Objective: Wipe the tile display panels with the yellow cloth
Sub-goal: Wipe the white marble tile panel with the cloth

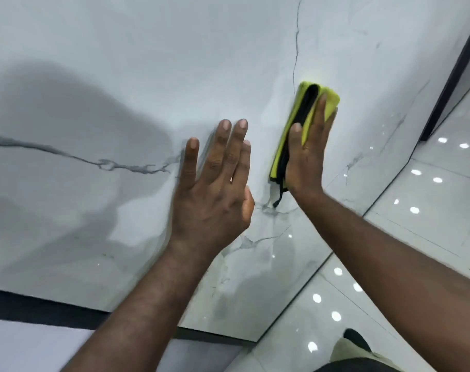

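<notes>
Yellow cloth (330,99) pressed on tile panel (121,63) under flat right hand (307,159); left hand (215,189) spread, holding nothing.

Bright, even light; lamp glints (415,172) on glossy floor (429,232); soft shadow (67,111) on panel (175,49); slight motion blur.

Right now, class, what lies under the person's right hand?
A folded yellow cloth with black edging lies under the right hand, flat against the marble-look tile panel. The panel surface behind the cloth is covered.

Cloth (331,99) against panel (148,76); floor (429,210) to right.
</notes>
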`<state>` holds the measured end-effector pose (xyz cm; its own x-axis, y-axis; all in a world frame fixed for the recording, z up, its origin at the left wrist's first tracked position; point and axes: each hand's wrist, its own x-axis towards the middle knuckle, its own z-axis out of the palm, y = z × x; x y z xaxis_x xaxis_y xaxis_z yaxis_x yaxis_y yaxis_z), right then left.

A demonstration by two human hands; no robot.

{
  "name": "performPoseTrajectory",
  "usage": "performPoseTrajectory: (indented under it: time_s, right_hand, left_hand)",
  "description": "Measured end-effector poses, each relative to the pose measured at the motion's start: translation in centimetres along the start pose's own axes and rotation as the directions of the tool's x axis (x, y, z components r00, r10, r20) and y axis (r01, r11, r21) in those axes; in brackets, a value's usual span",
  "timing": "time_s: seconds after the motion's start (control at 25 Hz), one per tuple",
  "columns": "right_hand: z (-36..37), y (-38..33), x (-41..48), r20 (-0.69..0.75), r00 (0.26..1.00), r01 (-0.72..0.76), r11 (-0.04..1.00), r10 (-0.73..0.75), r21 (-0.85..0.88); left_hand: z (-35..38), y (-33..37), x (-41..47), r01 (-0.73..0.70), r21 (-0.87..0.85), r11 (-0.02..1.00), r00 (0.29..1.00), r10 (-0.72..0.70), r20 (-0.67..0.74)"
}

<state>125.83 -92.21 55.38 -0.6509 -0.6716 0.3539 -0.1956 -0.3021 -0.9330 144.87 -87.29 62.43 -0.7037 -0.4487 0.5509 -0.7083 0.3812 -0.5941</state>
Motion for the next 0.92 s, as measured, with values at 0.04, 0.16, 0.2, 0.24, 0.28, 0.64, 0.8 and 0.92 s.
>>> performPoseTrajectory:
  time_s: [0.04,0.16,0.2,0.24,0.28,0.64,0.8,0.92]
  right_hand:
    - [0.2,-0.6,1.0,-0.056,0.981,-0.18,0.981,0.184,0.077]
    - [0.8,-2.8,-0.3,-0.068,0.996,-0.063,0.998,0.062,-0.022]
    - [1.0,-2.7,-1.0,-0.006,0.991,0.131,0.989,-0.131,-0.062]
    - [1.1,-2.5,-1.1,0.02,0.968,0.253,0.964,-0.252,-0.084]
    - [1.0,-2.0,-0.5,0.007,0.974,0.228,0.97,-0.229,-0.084]
    - [-1.7,1.3,5.6,-0.061,0.996,-0.065,0.998,0.065,-0.007]
    - [-3.0,3.3,6.2,-0.053,0.998,-0.034,0.999,0.032,-0.024]
    - [-3.8,8.6,4.8,-0.077,0.964,-0.256,0.967,0.256,0.013]
  left_hand:
    - [0.0,-0.6,-0.1,-0.012,-0.015,1.0,1.0,0.012,0.002]
    - [-0.2,-1.7,-0.5,-0.039,-0.021,0.999,0.999,0.039,0.001]
    - [-0.2,-1.7,-0.4,-0.047,-0.02,0.999,0.999,0.047,0.0]
    - [-0.1,-1.7,-0.3,-0.053,-0.02,0.998,0.999,0.053,0.001]
    - [0.0,-1.6,-0.2,-0.059,-0.023,0.998,0.998,0.059,0.001]
    - [1.6,2.6,7.1,-0.061,-0.027,0.998,0.998,0.06,-0.029]
    - [3.1,5.1,9.9,-0.056,0.005,0.998,0.998,0.056,-0.013]
    - [4.9,7.2,10.6,-0.148,-0.009,0.989,0.988,0.148,0.035]
